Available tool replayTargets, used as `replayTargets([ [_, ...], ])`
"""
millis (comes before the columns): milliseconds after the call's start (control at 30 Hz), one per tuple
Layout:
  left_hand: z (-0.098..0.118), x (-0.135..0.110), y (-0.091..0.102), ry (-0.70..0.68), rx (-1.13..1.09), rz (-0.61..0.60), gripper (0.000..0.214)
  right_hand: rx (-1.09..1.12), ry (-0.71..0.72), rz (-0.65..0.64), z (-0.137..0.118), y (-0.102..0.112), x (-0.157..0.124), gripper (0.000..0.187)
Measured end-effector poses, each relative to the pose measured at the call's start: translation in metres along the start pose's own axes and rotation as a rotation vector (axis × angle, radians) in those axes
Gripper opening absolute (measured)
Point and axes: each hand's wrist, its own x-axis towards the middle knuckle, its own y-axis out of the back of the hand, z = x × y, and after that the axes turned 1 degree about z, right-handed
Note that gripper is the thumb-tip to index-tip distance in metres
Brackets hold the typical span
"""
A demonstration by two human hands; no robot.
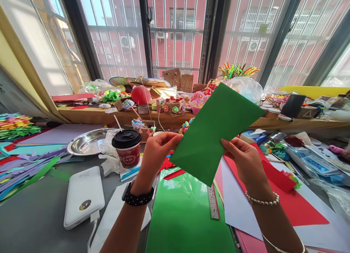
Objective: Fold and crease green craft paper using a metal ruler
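Observation:
A folded green paper sheet is held up in the air over the desk, tilted with one corner pointing up right. My left hand pinches its left corner and my right hand pinches its lower right edge. Below them lies a glossy green sheet with a ruler along its right side. Red paper and white paper lie to the right.
A white power bank with a cable lies at the left, a red coffee cup with black lid behind it, and a steel dish further back. Coloured paper scraps pile at the far left. Craft clutter fills the window sill.

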Motion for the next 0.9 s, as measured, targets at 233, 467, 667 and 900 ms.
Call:
replayTargets([
  [233,-0.017,-0.008,-0.03,0.05,-0.024,-0.498,0.028,0.44,-0.007,0.123,0.013,-0.011,0.003,0.017],
  [467,-0.021,-0.037,-0.07,-0.028,-0.094,-0.224,0.022,0.519,-0.132,-0.02,0.02,-0.03,-0.013,0.016],
  [667,-0.025,-0.035,-0.069,0.01,-0.14,-0.064,0.032,0.551,-0.194,0.008,0.027,-0.035,-0.014,0.016],
  [900,-0.013,-0.029,-0.06,0.06,-0.261,-0.096,0.034,0.488,-0.028,0.258,0.017,-0.011,0.005,0.017],
])
